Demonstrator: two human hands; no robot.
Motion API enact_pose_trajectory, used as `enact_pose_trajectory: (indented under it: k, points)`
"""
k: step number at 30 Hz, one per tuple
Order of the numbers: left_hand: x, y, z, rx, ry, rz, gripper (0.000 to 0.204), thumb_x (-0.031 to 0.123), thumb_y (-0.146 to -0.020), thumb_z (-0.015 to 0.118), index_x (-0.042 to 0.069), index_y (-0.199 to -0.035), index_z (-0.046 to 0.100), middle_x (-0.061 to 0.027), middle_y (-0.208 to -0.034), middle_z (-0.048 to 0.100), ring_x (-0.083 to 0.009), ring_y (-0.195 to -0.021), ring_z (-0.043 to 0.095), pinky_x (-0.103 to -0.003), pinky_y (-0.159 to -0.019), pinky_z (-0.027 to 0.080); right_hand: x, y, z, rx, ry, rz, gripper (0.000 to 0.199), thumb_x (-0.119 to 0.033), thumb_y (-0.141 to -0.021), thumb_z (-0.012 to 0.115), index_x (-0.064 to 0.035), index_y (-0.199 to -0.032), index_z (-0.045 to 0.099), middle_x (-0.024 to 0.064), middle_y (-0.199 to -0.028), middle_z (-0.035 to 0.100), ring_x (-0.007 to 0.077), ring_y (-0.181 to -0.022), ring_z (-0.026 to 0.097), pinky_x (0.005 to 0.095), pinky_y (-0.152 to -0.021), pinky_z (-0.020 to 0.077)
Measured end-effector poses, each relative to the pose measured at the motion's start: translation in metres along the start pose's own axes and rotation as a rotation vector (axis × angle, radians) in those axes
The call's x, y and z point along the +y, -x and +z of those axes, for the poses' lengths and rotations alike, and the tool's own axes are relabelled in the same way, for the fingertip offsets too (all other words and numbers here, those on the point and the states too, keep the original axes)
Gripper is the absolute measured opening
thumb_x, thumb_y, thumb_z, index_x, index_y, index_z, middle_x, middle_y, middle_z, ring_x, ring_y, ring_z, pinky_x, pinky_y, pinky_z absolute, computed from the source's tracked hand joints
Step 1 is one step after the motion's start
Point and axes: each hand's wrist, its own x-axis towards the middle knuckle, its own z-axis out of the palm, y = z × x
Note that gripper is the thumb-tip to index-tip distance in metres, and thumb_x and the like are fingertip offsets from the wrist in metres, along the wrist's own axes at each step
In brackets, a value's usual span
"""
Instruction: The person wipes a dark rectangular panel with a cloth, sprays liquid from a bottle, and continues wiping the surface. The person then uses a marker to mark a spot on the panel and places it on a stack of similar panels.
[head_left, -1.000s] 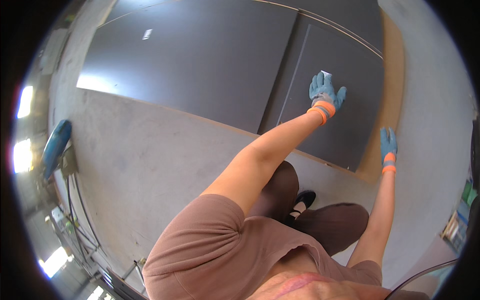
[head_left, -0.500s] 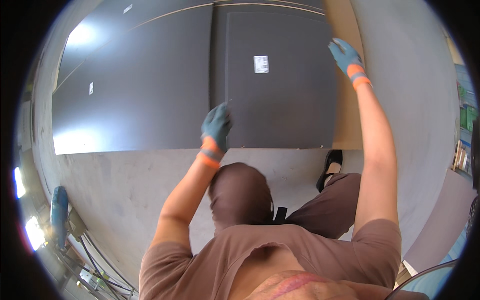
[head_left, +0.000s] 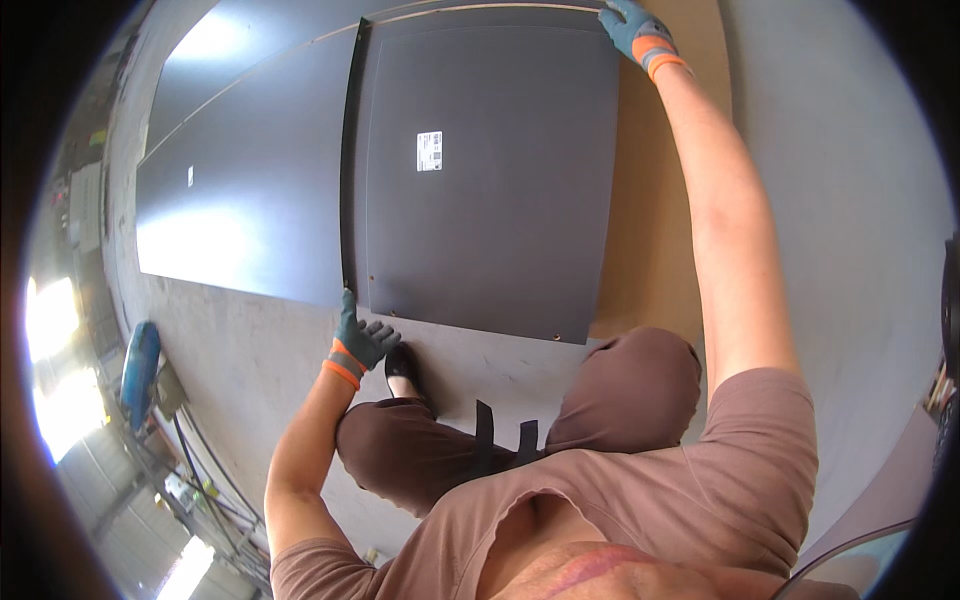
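A dark grey rectangular panel [head_left: 490, 200] with a small white label [head_left: 429, 151] lies on the floor in front of me. My left hand [head_left: 358, 338], in a blue-grey glove with an orange cuff, grips the panel's near left corner. My right hand [head_left: 635, 28], gloved the same way, reaches far out and holds the far right corner. I am crouched over the near edge, with my knees just below it.
A larger dark panel [head_left: 250, 180] lies alongside on the left, its edge touching the gripped one. A tan board [head_left: 655, 210] shows under the right side. A black shoe [head_left: 402, 366] rests on the grey concrete floor [head_left: 850, 200]. A blue object [head_left: 140, 360] and cables sit far left.
My left hand has come off the panel's face down to its near left corner. My right hand has stretched to the far right corner. The panel's left edge now looks slightly raised.
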Motion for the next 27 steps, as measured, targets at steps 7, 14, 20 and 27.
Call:
enact_pose_trajectory:
  k: [7, 14, 20, 27]
  points:
    - [-0.095, 0.016, 0.041, 0.008, 0.189, 0.027, 0.139, 0.068, -0.079, 0.083, 0.011, -0.168, -0.008, -0.0187, -0.175, 0.011, -0.0426, -0.160, 0.018, -0.061, -0.127, 0.026, -0.003, -0.043, 0.057, -0.219, 0.064, -0.107, 0.048, -0.048, -0.095, 0.065, -0.0122, -0.126, 0.073, 0.0149, -0.134, 0.071, 0.0368, -0.126, 0.066, 0.0477, -0.107, 0.0524]
    - [-0.204, 0.052, 0.128, -0.252, 0.409, -0.114, 0.096, 0.050, -0.090, 0.082, 0.003, -0.158, 0.033, -0.0159, -0.166, 0.035, -0.0386, -0.154, 0.034, -0.060, -0.126, 0.030, 0.017, -0.063, 0.048, -0.268, 0.031, -0.138, 0.034, -0.040, -0.091, 0.066, -0.0142, -0.111, 0.078, 0.0151, -0.118, 0.076, 0.0393, -0.108, 0.073, 0.0518, -0.093, 0.0577]
    - [-0.222, 0.057, 0.140, -0.183, 0.395, -0.065, 0.079, 0.041, -0.096, 0.077, 0.005, -0.155, 0.039, -0.0147, -0.164, 0.040, -0.0370, -0.152, 0.038, -0.060, -0.125, 0.033, 0.006, -0.071, 0.066, -0.378, 1.050, -0.669, 0.034, -0.013, -0.097, 0.053, -0.0101, -0.117, 0.080, 0.0066, -0.117, 0.079, 0.0331, -0.108, 0.076, 0.0574, -0.079, 0.0647]
    - [-0.224, 0.065, 0.154, -0.155, 0.278, -0.111, 0.073, 0.039, -0.095, 0.079, 0.007, -0.151, 0.044, -0.0134, -0.162, 0.041, -0.0365, -0.149, 0.042, -0.060, -0.123, 0.037, 0.029, -0.084, 0.074, -0.338, 0.744, -0.452, 0.034, -0.016, -0.095, 0.055, -0.0127, -0.116, 0.082, 0.0095, -0.119, 0.079, 0.0358, -0.107, 0.076, 0.0601, -0.081, 0.0641]
